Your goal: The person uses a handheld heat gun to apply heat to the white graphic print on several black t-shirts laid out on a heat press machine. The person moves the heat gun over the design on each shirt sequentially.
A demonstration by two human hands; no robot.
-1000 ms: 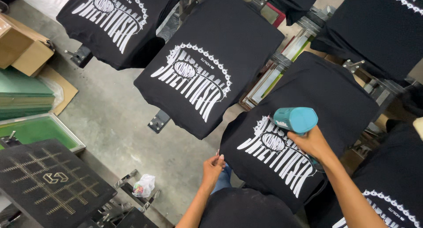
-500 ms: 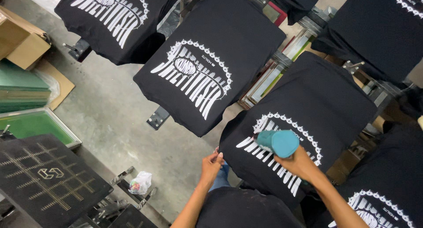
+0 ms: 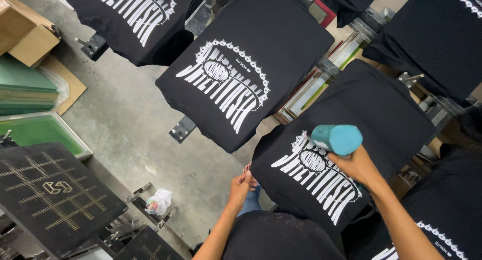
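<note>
The right hand (image 3: 357, 165) grips a teal cylindrical tool (image 3: 337, 138), fingers wrapped around its lower end, holding it over the white print of the nearest black T-shirt (image 3: 346, 154). That shirt lies flat on its press platen, which keeps the print taut. The left hand (image 3: 241, 184) pinches the shirt's near-left edge, fingers narrow, apparently steadying the fabric. A bare gridded platen (image 3: 50, 195) sits well left of the shirt.

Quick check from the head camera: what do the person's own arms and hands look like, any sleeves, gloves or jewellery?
Both forearms are bare, with no sleeves in view. The left hand and right hand wear no gloves. No watch, ring or wristband shows on either.
</note>
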